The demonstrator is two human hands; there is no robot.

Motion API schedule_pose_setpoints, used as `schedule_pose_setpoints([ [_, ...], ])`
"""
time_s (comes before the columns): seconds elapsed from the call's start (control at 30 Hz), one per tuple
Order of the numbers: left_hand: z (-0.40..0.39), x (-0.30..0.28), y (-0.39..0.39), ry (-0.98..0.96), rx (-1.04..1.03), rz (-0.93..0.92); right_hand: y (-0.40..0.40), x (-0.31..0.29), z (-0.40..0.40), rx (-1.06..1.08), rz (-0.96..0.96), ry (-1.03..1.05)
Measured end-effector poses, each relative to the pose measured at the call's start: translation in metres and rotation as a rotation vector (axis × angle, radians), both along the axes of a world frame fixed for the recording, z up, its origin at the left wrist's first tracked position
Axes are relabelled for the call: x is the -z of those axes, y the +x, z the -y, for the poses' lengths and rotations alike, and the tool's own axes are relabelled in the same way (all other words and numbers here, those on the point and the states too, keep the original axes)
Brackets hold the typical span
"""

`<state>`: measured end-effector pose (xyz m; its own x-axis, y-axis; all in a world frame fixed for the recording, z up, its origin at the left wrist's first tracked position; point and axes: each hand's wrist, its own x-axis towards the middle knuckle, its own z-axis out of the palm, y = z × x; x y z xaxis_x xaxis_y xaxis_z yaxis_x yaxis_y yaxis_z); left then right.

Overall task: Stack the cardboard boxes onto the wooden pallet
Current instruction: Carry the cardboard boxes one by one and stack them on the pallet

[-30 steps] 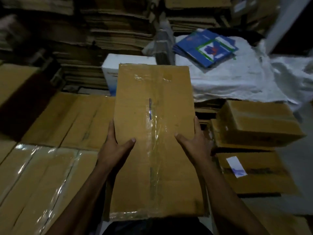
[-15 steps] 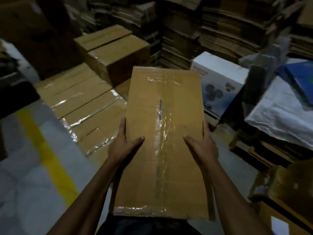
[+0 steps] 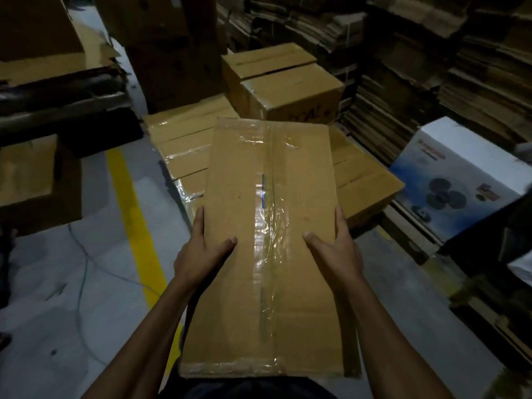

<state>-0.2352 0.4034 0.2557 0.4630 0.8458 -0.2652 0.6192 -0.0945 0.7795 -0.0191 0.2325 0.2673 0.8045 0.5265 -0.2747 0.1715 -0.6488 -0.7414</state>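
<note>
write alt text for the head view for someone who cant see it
Both hands, left hand and right hand, hold a taped cardboard box by its sides, above a layer of stacked boxes ahead. A yellow floor line runs left.

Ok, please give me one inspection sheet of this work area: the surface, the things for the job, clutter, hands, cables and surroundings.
Surface: grey floor with a yellow line.
Job's things: carried box, taped along its top; layer of taped boxes ahead, two upper boxes on it; pallet not visible.
Clutter: white fan carton at right.
Hands: left hand and right hand grip the carried box's sides, thumbs on top.
Cables: thin cable on the floor, left.
Surroundings: flattened cardboard stacks behind; dim light.
</note>
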Motion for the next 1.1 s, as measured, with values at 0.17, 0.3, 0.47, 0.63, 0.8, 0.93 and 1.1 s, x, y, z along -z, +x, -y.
schedule_pose_setpoints([
  [0.17,-0.119,0.012,-0.043,-0.026,0.000,-0.036,-0.048,0.010,-0.117,0.051,0.014,-0.060],
  [0.3,-0.203,0.001,-0.074,-0.023,0.031,-0.020,-0.083,0.000,-0.196,0.060,0.014,-0.044],
  [0.47,-0.283,-0.009,-0.097,-0.013,0.024,-0.017,-0.099,-0.011,-0.281,0.035,0.026,-0.053],
  [0.63,-0.348,-0.012,-0.100,0.004,-0.001,-0.003,-0.101,-0.015,-0.351,0.019,0.035,-0.033],
  [0.8,-0.414,-0.006,-0.085,0.005,0.028,-0.010,-0.093,-0.005,-0.410,0.068,0.020,-0.029],
  [0.93,-0.475,0.005,-0.054,0.007,0.087,-0.011,-0.076,0.011,-0.459,0.130,-0.002,-0.007],
  [1.1,-0.554,0.008,-0.008,0.018,0.160,-0.079,-0.044,0.019,-0.522,0.219,-0.038,-0.035],
])
